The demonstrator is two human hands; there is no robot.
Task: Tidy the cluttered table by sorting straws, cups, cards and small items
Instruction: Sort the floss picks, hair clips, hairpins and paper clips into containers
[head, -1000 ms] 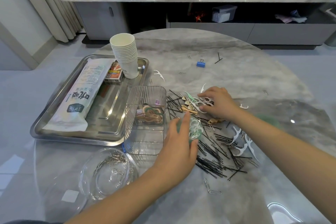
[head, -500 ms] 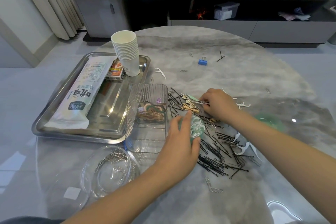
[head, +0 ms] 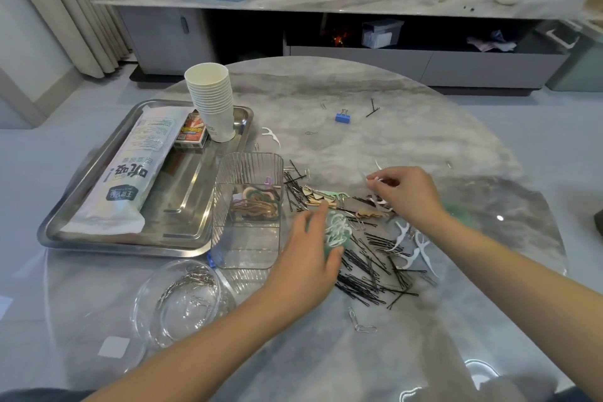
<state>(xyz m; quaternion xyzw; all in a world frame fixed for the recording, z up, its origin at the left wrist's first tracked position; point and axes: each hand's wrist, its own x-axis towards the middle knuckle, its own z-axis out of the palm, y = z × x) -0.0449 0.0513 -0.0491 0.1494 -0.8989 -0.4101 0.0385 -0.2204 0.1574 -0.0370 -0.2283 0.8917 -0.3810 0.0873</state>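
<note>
1. Floss picks (head: 411,246) lay scattered among black hairpins (head: 365,274) on the round table (head: 391,140), just right of the clear ribbed bin (head: 249,206).
2. The left hand (head: 310,266) gripped a green container (head: 336,233) of white picks, fingers curled round it.
3. The right hand (head: 406,196) pinched one white pick (head: 375,178) between thumb and fingertips, above the pile.
4. The cup stack (head: 213,101) stood on the steel tray (head: 65,215), beside a straw packet (head: 130,170).

The one camera sits on my head, looking forward and down over the round marble table (head: 375,147), close above my forearms, with the long sideboard (head: 293,0) beyond.
</note>
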